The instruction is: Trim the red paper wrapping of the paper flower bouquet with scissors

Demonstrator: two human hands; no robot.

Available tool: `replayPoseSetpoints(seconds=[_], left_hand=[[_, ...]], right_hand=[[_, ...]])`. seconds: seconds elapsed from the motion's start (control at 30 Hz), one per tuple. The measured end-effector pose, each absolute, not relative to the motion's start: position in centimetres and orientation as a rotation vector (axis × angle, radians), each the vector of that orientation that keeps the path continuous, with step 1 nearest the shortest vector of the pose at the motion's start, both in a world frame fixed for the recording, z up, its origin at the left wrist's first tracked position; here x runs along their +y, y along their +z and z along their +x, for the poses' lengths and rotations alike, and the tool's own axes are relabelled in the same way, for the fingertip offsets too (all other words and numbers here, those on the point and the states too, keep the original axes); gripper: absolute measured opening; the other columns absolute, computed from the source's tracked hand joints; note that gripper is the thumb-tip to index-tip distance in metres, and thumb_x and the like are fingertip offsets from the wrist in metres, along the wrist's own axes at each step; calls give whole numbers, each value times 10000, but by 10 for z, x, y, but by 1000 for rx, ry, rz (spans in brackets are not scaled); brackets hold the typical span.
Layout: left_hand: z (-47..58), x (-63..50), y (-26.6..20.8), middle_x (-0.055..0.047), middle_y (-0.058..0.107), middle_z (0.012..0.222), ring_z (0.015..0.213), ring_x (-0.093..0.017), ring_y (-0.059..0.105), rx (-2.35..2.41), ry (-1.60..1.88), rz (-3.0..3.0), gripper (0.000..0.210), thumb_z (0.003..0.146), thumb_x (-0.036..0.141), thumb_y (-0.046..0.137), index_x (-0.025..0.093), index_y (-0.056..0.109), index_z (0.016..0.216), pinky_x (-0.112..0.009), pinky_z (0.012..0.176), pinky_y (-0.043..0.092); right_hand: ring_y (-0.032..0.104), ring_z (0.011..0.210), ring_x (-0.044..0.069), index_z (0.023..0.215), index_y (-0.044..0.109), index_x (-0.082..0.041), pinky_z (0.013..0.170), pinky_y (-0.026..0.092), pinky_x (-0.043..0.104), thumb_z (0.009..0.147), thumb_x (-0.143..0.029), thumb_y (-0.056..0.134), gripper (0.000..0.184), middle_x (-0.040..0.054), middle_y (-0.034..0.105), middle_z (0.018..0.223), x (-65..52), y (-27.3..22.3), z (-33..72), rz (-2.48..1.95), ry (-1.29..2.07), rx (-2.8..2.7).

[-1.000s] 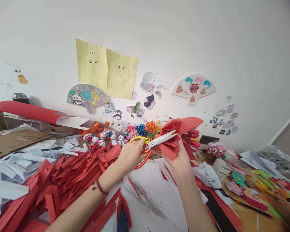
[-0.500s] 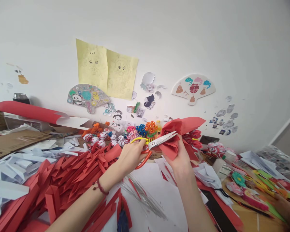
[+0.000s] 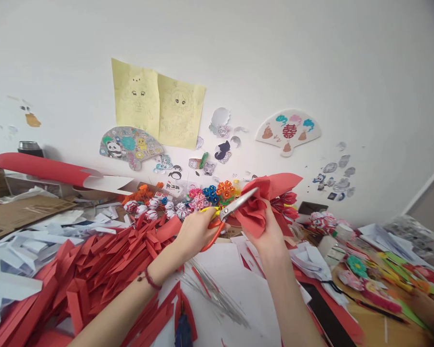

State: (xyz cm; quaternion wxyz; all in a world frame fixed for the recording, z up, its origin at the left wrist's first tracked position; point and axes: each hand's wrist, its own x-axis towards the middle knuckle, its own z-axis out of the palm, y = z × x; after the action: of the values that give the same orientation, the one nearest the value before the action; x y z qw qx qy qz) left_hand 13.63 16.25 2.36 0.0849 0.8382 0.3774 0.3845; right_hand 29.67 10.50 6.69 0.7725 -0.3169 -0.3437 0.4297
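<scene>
My left hand (image 3: 196,232) is closed round the yellow and orange handles of a pair of scissors (image 3: 237,202). The blades are together and point up to the right, their tips against the folds of a red paper flower (image 3: 256,215). Gripping that flower from below and behind is my right hand (image 3: 270,232), its fingers partly hidden by the paper. A large pointed red piece sticks out to the flower's right. Below both hands lie white paper sheets (image 3: 251,294) with a bundle of thin wires (image 3: 217,291) on them.
Folded red paper strips (image 3: 104,262) and white strips (image 3: 18,255) pile up at left. Small craft flowers (image 3: 210,193) stand along the wall behind. At right are a black flat object (image 3: 325,313), craft pieces (image 3: 379,295) and, at the edge, another person's hand (image 3: 425,308).
The scissor blades, slightly apart before, have come together. Their tips have shifted a little left and up along the flower. My right hand keeps its hold.
</scene>
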Motion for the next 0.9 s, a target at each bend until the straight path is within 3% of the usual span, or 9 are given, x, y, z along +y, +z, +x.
replayPoseSetpoints(seconds=[0.23, 0.43, 0.67, 0.9], left_hand=[[120, 156, 52, 59, 425, 593, 556, -130, 402, 1158, 1293, 2212, 299, 883, 472, 457, 235, 370, 723, -237, 562, 276], [106, 153, 65, 33, 543, 659, 588, -145, 480, 1136, 1327, 2128, 290, 902, 468, 412, 234, 374, 734, -247, 590, 315], [99, 151, 70, 74, 376, 582, 556, -115, 334, 1243, 1435, 2158, 335, 845, 428, 533, 226, 318, 686, -237, 562, 263], [89, 144, 82, 75, 334, 580, 561, -103, 310, 1210, 1508, 2108, 341, 838, 398, 544, 221, 304, 673, -239, 554, 242]], right_hand=[[689, 821, 145, 929, 675, -238, 709, 594, 264, 694, -294, 744, 251, -32, 748, 905, 131, 63, 314, -661, 964, -482], [682, 902, 167, 893, 691, -202, 759, 571, 259, 653, -332, 778, 286, 3, 744, 956, 143, 53, 332, -844, 762, -708], [666, 1030, 209, 958, 695, -194, 870, 531, 295, 631, -409, 767, 398, 48, 727, 1087, 163, 34, 344, -1122, 639, -955], [679, 940, 282, 796, 718, -177, 791, 539, 357, 590, -444, 782, 343, 83, 757, 894, 162, -18, 345, -1336, 570, -1066]])
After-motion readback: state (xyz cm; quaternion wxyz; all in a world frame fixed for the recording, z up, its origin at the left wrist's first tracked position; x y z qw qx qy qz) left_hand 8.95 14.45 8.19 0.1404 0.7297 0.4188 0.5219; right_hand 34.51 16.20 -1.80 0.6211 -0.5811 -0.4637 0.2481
